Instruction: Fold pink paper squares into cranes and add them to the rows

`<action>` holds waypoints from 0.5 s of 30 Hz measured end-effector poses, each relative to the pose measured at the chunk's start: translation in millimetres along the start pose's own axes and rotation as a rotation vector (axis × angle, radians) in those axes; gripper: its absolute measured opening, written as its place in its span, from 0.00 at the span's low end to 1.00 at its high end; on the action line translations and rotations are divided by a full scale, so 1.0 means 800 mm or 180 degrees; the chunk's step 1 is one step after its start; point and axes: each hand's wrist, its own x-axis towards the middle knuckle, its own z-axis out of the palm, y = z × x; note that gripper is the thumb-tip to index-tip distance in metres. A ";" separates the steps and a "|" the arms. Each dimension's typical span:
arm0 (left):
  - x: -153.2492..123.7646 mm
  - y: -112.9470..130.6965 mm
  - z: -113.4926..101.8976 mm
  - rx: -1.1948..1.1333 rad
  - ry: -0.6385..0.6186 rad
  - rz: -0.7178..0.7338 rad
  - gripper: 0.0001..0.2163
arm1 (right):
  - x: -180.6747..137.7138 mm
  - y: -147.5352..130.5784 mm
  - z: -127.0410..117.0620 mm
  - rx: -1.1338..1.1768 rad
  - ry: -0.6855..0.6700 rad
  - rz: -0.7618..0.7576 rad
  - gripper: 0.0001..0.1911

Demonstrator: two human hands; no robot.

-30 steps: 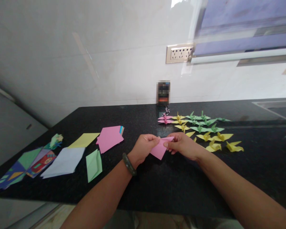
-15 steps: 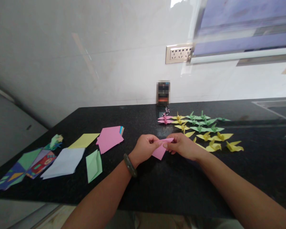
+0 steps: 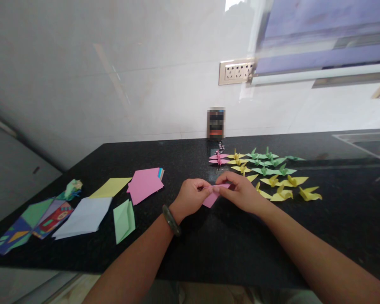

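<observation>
Between my two hands is a small folded piece of pink origami paper (image 3: 211,200), held just above the dark countertop. My left hand (image 3: 194,195) pinches its left side with thumb and fingers; a dark bangle circles that wrist. From the other side, my right hand (image 3: 239,192) grips the upper right part, its thumb pressed near the left thumb. Beyond the hands stand pink paper cranes (image 3: 218,159), yellow paper cranes (image 3: 285,193) and green paper cranes (image 3: 266,169) in rows. The fingers cover part of the folded paper.
A stack of pink paper (image 3: 145,185) lies left of my hands, with a folded green sheet (image 3: 124,221), white paper (image 3: 85,217), a yellow sheet (image 3: 110,187) and colourful packaging (image 3: 22,228) further left. A small dark device (image 3: 215,123) leans against the wall behind the cranes.
The pink paper has tilted, and less of its lower part shows. My right hand's fingers have shifted left and up along its top edge; my left hand keeps its pinch.
</observation>
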 end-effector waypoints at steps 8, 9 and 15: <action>-0.001 -0.005 0.003 -0.0040 -0.0181 0.0078 0.14 | -0.001 0.000 0.000 0.0294 -0.0280 0.0209 0.09; -0.001 -0.005 0.003 -0.0080 -0.0194 0.0060 0.14 | -0.001 0.000 0.000 0.0346 -0.0270 0.0247 0.09; 0.000 0.002 -0.001 -0.0456 -0.0235 -0.0217 0.11 | 0.001 0.002 -0.005 0.0398 -0.0115 0.0323 0.10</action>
